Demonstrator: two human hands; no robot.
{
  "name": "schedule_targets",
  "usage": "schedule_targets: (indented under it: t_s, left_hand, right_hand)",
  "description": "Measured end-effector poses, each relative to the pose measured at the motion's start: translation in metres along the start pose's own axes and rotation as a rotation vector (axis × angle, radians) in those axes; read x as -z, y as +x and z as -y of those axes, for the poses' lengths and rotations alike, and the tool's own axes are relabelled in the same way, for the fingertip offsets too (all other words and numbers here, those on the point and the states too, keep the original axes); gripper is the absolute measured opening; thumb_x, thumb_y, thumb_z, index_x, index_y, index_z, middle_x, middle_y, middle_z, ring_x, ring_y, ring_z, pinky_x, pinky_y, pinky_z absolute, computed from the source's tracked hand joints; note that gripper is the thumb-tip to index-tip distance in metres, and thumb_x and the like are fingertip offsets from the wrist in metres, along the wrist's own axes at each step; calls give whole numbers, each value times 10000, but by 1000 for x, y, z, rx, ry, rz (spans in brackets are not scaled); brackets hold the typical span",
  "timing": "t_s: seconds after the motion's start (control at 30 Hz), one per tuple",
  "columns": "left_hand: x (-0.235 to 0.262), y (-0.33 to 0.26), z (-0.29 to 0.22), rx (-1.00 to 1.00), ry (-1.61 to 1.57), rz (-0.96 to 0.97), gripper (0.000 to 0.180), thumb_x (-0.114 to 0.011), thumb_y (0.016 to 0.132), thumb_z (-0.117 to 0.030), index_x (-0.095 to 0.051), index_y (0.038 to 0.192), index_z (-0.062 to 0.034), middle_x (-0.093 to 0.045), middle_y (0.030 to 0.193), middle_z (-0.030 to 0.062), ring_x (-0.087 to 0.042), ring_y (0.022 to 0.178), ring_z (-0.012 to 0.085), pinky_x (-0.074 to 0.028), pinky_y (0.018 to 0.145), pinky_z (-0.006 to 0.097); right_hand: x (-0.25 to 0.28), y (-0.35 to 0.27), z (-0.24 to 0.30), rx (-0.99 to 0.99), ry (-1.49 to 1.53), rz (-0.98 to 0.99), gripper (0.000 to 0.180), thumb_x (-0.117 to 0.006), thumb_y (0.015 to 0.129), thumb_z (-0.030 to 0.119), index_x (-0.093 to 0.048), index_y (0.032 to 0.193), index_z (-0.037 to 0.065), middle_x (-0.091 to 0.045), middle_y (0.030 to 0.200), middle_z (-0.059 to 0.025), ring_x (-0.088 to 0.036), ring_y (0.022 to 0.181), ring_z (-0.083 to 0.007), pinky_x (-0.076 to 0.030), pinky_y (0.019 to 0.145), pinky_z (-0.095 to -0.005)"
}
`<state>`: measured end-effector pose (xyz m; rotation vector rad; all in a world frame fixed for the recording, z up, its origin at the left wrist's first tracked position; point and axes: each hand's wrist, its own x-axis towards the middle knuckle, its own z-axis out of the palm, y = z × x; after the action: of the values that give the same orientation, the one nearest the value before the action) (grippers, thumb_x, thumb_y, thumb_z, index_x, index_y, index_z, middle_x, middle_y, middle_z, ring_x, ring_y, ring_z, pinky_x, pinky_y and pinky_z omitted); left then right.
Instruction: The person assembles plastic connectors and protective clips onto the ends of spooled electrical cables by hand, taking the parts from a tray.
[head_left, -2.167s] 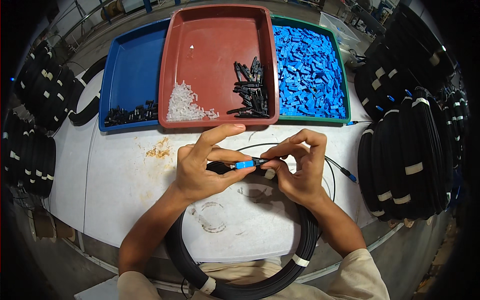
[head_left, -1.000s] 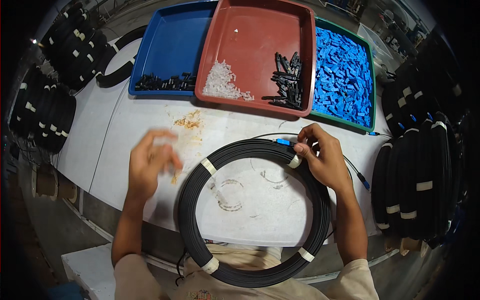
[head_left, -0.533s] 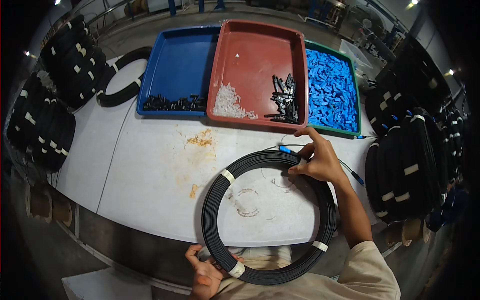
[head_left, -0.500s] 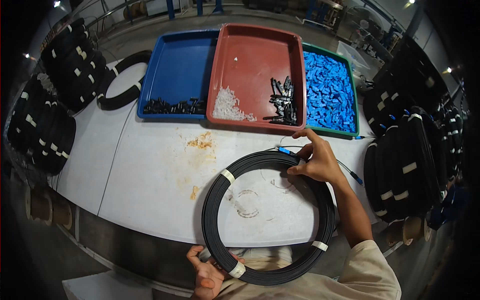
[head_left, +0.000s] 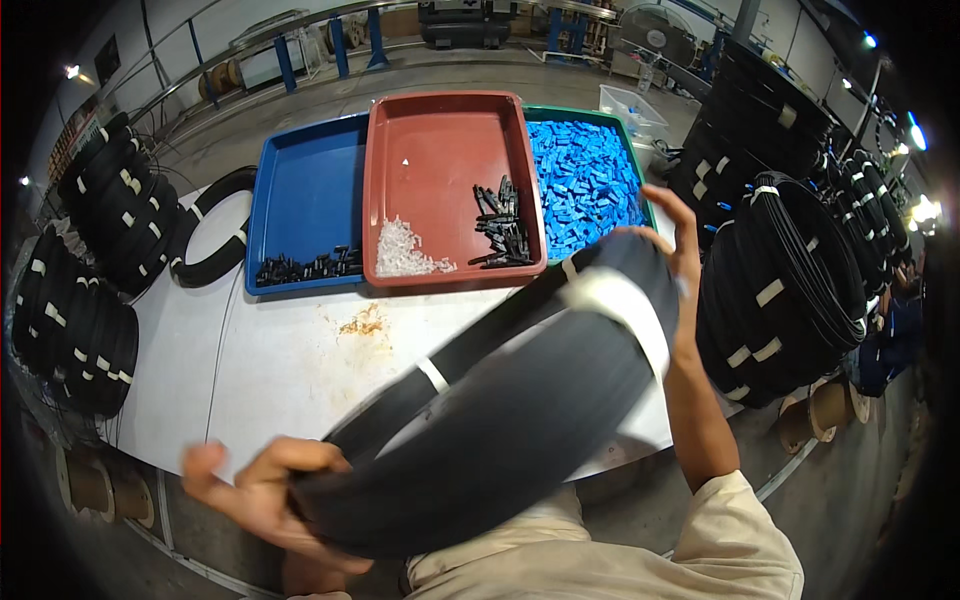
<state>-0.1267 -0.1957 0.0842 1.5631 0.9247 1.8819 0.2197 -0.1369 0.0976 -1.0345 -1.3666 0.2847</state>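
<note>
A coil of black cable (head_left: 500, 430), bound with white tape bands (head_left: 433, 375), is raised and tilted above the near part of the white table (head_left: 280, 370). My left hand (head_left: 275, 500) is wrapped round its lower left end, blurred, with some fingers sticking out. At the upper right end my right hand (head_left: 680, 245) grips the coil, its index finger raised and its other fingers partly hidden behind the cable. The near side of the ring is smeared by motion. No connector ends show on this coil.
Across the table stand a blue tray (head_left: 305, 190) with black pieces, a red tray (head_left: 450, 150) with clear and black parts, and a green tray (head_left: 640, 175) of blue connectors. Stacked black coils flank the table at left (head_left: 75, 320) and right (head_left: 770, 290). One coil (head_left: 185, 255) lies beside the blue tray.
The coil has gone from nearly face-on to steeply tilted, its edge toward me. My left hand has moved left, and my right hand has shifted up and right. The view has shifted too.
</note>
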Motion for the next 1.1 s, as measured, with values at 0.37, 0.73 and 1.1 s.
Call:
schedule_targets:
  t_s: [0.37,0.73,1.1]
  left_hand:
    - [-37,-30,31,-581,122,493,640,-875,789,-87,-495,1255,-309,-638,749,-16,-518,481,81,-383,470,186]
    - [-26,-52,58,-875,230,833,596,-764,856,-10,-498,1318,-277,-605,739,-6,-464,522,94,-414,481,233]
    - [-14,-72,75,-825,310,971,586,-847,839,-154,-544,1290,-376,-607,732,-78,-478,525,50,-366,504,166]
  right_hand:
    - [33,-80,-71,101,-226,63,1333,-962,684,124,9,1596,161,-630,1193,-161,-659,988,-219,-547,892,-331]
    - [113,-93,-52,-89,-397,795,819,-761,694,-104,-379,1372,151,-492,1436,-244,-610,1172,-372,-506,996,-479]
    - [143,-39,-2,-545,-130,1044,958,-852,596,-37,-458,1469,-27,-433,1550,-235,-426,1446,-354,-368,1188,-440]
